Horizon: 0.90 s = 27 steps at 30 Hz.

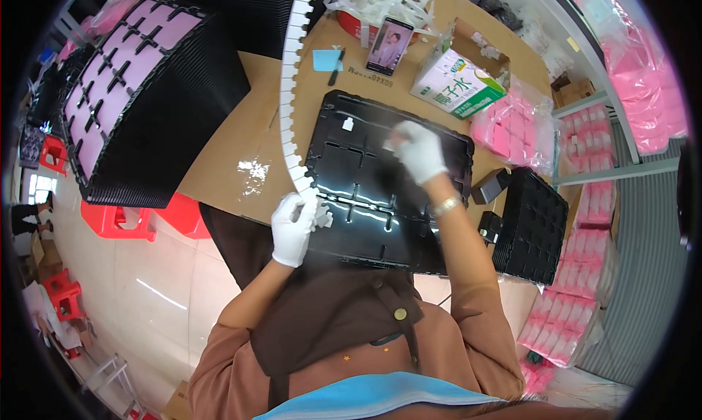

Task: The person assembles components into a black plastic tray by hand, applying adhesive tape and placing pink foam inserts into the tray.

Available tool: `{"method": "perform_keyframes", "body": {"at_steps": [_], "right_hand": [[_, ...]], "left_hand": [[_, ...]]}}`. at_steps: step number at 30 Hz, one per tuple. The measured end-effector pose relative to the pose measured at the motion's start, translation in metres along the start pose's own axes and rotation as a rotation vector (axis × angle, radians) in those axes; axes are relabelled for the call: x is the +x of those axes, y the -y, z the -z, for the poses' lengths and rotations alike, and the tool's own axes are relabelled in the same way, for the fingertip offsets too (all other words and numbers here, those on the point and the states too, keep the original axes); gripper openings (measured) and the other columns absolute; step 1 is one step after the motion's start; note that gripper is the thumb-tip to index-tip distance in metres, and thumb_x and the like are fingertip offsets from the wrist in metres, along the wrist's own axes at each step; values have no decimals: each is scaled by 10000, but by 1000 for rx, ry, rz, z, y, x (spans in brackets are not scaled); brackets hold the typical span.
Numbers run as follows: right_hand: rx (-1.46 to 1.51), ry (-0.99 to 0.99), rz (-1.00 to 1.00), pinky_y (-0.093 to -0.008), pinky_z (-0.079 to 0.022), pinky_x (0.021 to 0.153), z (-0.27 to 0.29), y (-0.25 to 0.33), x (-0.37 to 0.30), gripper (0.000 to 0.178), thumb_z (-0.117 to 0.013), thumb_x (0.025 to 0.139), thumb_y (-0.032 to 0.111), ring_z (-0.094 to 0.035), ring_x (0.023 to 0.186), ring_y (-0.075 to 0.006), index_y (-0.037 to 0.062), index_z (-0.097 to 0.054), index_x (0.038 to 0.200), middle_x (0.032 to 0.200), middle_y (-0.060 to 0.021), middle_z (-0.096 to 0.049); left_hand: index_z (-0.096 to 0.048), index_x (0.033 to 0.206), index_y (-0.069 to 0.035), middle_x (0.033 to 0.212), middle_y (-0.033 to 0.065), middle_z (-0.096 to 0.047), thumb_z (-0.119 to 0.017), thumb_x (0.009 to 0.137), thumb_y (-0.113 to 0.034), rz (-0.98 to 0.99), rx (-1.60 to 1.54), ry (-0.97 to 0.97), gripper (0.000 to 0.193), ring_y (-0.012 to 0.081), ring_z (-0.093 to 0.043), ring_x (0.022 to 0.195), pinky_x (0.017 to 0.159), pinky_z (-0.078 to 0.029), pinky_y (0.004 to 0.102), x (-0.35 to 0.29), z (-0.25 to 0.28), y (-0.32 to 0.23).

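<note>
A black plastic tray (336,164) with moulded recesses lies in front of me. My left hand (291,230), in a white glove, is closed at the tray's left edge on the end of a long white strip (288,106) with notched tabs. Small white pieces (322,214) stick out beside its fingers. Above the tray's middle is my gloved right hand (422,154), smeared by motion. Its fingers look pinched on a small white piece (389,145), which is blurred. One white tab (347,124) lies in the tray's far left part.
Behind the tray stand a phone (389,47), an open carton (459,80) and a red basin (352,25) of white strips. Pink packs (515,124) and a smaller stack of black trays (532,222) are at right. A tall black tray stack (172,120) stands left.
</note>
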State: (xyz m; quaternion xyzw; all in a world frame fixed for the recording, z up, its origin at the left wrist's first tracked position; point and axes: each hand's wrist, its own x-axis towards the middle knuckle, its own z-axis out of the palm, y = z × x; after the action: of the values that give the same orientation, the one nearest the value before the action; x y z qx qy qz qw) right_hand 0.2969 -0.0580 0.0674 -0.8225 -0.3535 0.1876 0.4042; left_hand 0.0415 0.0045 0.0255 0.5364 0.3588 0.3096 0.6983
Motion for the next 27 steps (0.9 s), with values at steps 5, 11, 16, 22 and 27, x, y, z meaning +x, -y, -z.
{"method": "perform_keyframes", "body": {"at_steps": [5, 11, 16, 22, 27], "right_hand": [[-461, -22, 275, -382, -488, 703, -69, -13, 60, 128, -569, 746, 95, -617, 762, -336, 52, -659, 828, 799, -172, -638], [-160, 252, -7, -373, -486, 701, -65, -13, 72, 140, -616, 728, 164, -619, 767, -331, 65, -663, 816, 811, -169, -643], [-365, 159, 71, -377, -480, 711, -72, 1, 70, 109, -601, 728, 130, -613, 789, -335, 53, -647, 790, 812, -182, -635], [-740, 47, 181, -380, -479, 692, -81, 5, 65, 63, -548, 732, 65, -601, 768, -350, 46, -601, 761, 815, -181, -612], [-113, -49, 242, -351, -491, 659, -60, 30, 11, 52, -519, 715, -32, -615, 704, -306, 9, -552, 721, 723, -164, -579]], "left_hand": [[-564, 766, -11, 747, -2, -495, -598, 850, -64, 62, -97, -7, 106, 42, -482, 551, 476, -381, 185, 1, -7, -2], [-553, 722, -9, 698, 22, -494, -614, 827, -45, -126, 96, -10, 126, 77, -484, 611, 506, -395, 215, 1, 1, 10], [-524, 707, 6, 721, 36, -507, -607, 825, -18, -41, -18, 7, 147, 75, -490, 595, 517, -446, 218, -1, 0, -9], [-537, 748, 12, 755, 35, -538, -591, 845, -30, 7, -183, 55, 118, 73, -528, 603, 515, -452, 205, -1, -1, -12], [-581, 877, -18, 783, 8, -604, -496, 913, -113, 51, -72, -66, 132, 23, -505, 626, 547, -391, 160, 5, 31, -17]]}}
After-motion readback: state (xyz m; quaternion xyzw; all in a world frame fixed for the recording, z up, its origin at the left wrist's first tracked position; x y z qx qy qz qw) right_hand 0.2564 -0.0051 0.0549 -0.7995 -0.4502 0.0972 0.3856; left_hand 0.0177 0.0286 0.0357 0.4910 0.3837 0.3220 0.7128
